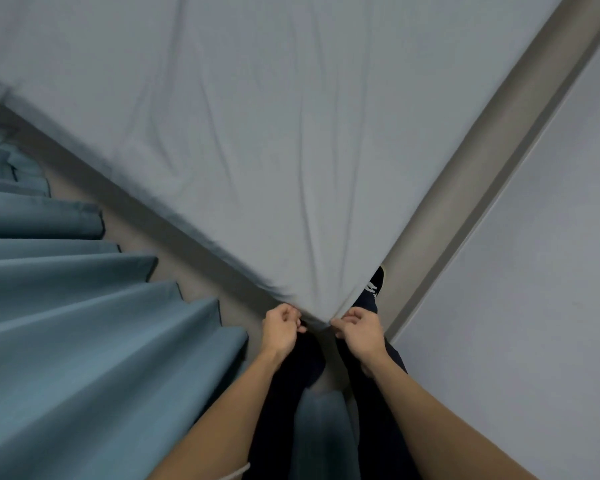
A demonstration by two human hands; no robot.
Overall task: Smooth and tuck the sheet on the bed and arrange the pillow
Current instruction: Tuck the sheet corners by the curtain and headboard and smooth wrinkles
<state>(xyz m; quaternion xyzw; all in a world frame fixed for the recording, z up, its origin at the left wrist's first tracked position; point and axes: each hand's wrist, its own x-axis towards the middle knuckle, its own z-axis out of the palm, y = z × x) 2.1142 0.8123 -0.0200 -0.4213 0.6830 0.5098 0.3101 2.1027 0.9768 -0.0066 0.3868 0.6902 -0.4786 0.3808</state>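
A pale grey sheet (257,140) covers the bed and fills the upper middle of the head view, with long creases running toward its near corner. At that corner my left hand (282,328) pinches the sheet's edge from the left. My right hand (360,330) grips the same corner from the right, a few centimetres from the left hand. The sheet is pulled taut to a point between them. No pillow is in view.
Blue pleated curtains (77,306) hang along the left, close to the bed. A beige floor strip (475,188) runs between the bed and a white wall (534,271) on the right. My dark trousers and a black shoe (374,282) stand at the corner.
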